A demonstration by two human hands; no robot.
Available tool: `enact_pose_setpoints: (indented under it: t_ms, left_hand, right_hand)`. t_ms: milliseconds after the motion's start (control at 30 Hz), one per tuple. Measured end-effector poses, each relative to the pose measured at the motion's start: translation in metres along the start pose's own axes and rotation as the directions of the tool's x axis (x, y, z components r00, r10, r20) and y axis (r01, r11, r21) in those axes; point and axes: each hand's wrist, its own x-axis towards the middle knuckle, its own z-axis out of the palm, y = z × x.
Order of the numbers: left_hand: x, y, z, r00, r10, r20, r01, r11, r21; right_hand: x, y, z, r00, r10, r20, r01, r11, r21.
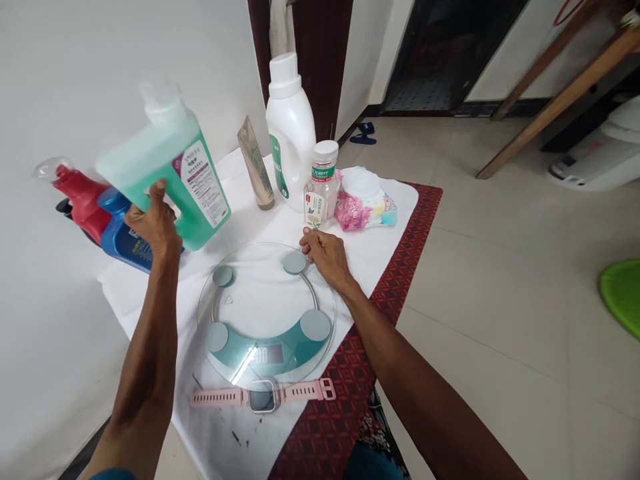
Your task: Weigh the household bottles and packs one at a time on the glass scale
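Note:
My left hand [157, 223] is closed around the handle of a large jug of green liquid [203, 180]. The jug leans to the left above the back left of the table. Close by the far right rim of a round glass scale [267, 313] is my right hand [327, 257], its fingers curled in with nothing visible in them. Just beyond those fingers stands a clear jar with a white lid [321, 187]. A pink smartwatch [263, 396] lies stretched out along the scale's near edge.
Behind the jug are a blue bottle [125, 240] and a red bottle [83, 193] against the wall. A brown tube [256, 167], a white detergent bottle [293, 127] and a wipes pack [365, 203] stand at the back. White cloth and a red patterned cover [350, 360] dress the table.

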Motion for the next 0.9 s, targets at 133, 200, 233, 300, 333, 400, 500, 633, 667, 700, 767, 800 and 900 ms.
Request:
enact_pose_setpoints:
  t_ms: [133, 200, 233, 300, 333, 400, 500, 633, 667, 700, 767, 800, 900]
  left_hand:
    - [-0.009, 0.039, -0.029, 0.996, 0.04, 0.078, -0.033, 0.996, -0.086]
    - [-0.027, 0.055, -0.046, 0.991, -0.001, 0.133, 0.014, 0.995, -0.094]
    - [-0.039, 0.062, -0.054, 0.986, -0.039, 0.164, 0.055, 0.994, -0.094]
    - [-0.068, 0.072, -0.068, 0.967, -0.126, 0.222, 0.151, 0.983, -0.1]
    - [-0.083, 0.077, -0.074, 0.953, -0.169, 0.252, 0.2, 0.975, -0.101]
    - [-0.109, 0.084, -0.081, 0.924, -0.239, 0.299, 0.277, 0.956, -0.093]
    - [-0.132, 0.092, -0.084, 0.918, -0.241, 0.316, 0.281, 0.955, -0.09]
    - [-0.142, 0.096, -0.083, 0.94, -0.166, 0.299, 0.208, 0.972, -0.114]
    - [-0.143, 0.095, -0.084, 0.939, -0.163, 0.302, 0.204, 0.973, -0.112]
    - [-0.145, 0.094, -0.084, 0.938, -0.161, 0.306, 0.202, 0.973, -0.11]
    - [-0.149, 0.091, -0.086, 0.936, -0.146, 0.321, 0.191, 0.975, -0.114]
    - [-0.15, 0.09, -0.087, 0.934, -0.135, 0.33, 0.182, 0.976, -0.118]
    - [-0.15, 0.091, -0.095, 0.91, -0.126, 0.395, 0.176, 0.98, -0.094]
  right_hand:
    - [0.001, 0.003, 0.001, 1.0, -0.024, -0.003, 0.024, 1.0, -0.008]
    - [0.002, 0.004, 0.001, 0.999, -0.034, -0.011, 0.034, 0.999, -0.021]
    - [0.002, 0.004, 0.001, 0.999, -0.038, -0.016, 0.037, 0.999, -0.024]
    - [0.002, 0.004, 0.002, 0.999, -0.044, -0.022, 0.043, 0.999, -0.021]
    - [0.002, 0.003, 0.002, 0.999, -0.045, -0.025, 0.044, 0.999, -0.017]
    - [0.001, 0.002, 0.001, 0.999, -0.04, -0.026, 0.04, 0.999, -0.013]
    - [0.0, -0.001, 0.0, 0.999, -0.045, -0.016, 0.045, 0.999, -0.018]
    - [-0.001, -0.002, 0.0, 0.998, -0.059, -0.013, 0.059, 0.998, -0.011]
    - [-0.001, -0.002, 0.0, 0.998, -0.058, -0.013, 0.057, 0.998, -0.011]
    - [0.0, -0.002, 0.0, 0.998, -0.058, -0.011, 0.058, 0.998, -0.013]
    - [0.0, -0.001, 0.0, 0.998, -0.062, -0.008, 0.062, 0.998, -0.021]
    - [0.001, 0.0, 0.0, 0.998, -0.063, -0.006, 0.063, 0.998, -0.025]
    - [0.002, 0.002, 0.0, 0.998, -0.059, 0.002, 0.059, 0.998, -0.032]
